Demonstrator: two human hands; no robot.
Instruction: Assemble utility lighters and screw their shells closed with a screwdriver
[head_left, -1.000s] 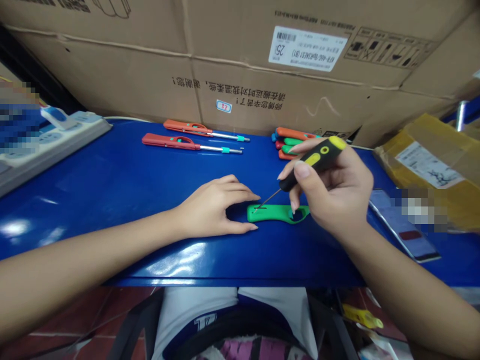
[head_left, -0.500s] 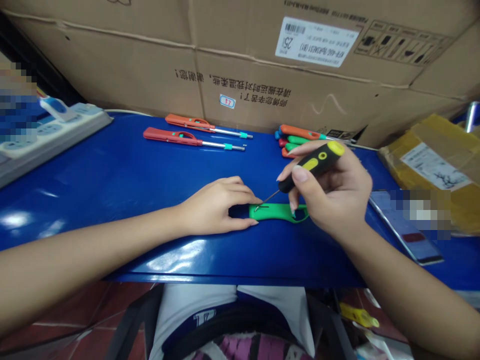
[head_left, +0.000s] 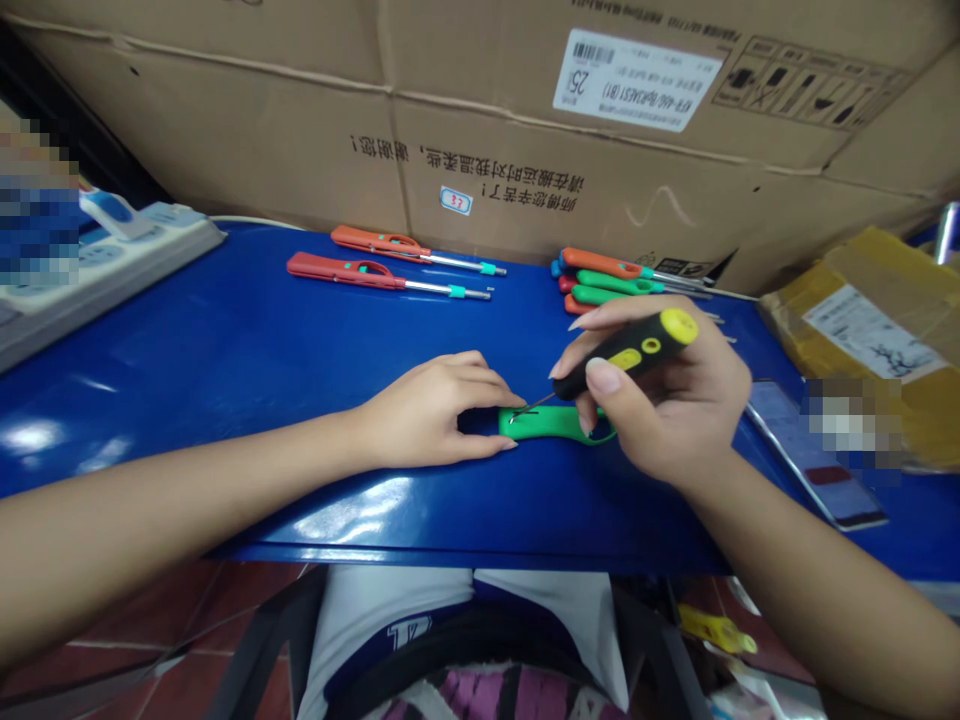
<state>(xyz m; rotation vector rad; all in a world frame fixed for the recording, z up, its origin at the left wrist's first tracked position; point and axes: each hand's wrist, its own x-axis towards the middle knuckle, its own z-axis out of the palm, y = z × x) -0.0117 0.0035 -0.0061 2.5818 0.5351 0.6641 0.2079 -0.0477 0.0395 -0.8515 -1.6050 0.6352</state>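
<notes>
A green lighter with a looped trigger opening lies flat on the blue table. My left hand pinches its left end between thumb and fingers. My right hand is wrapped round the black and yellow handle of a screwdriver. The screwdriver tilts down to the left, and its thin shaft reaches the lighter's left end near a dark slot. Whether the tip sits in a screw is too small to tell. My right hand hides the lighter's right end.
Two lighters, one orange and one red, lie at the back. Beyond my right hand is a pile of lighters. A cardboard box walls the back; a power strip, phone and taped parcel flank the table.
The screwdriver's handle has dropped slightly and swung a little to the right with my right hand, so it leans lower. My left hand and the green lighter stay in place.
</notes>
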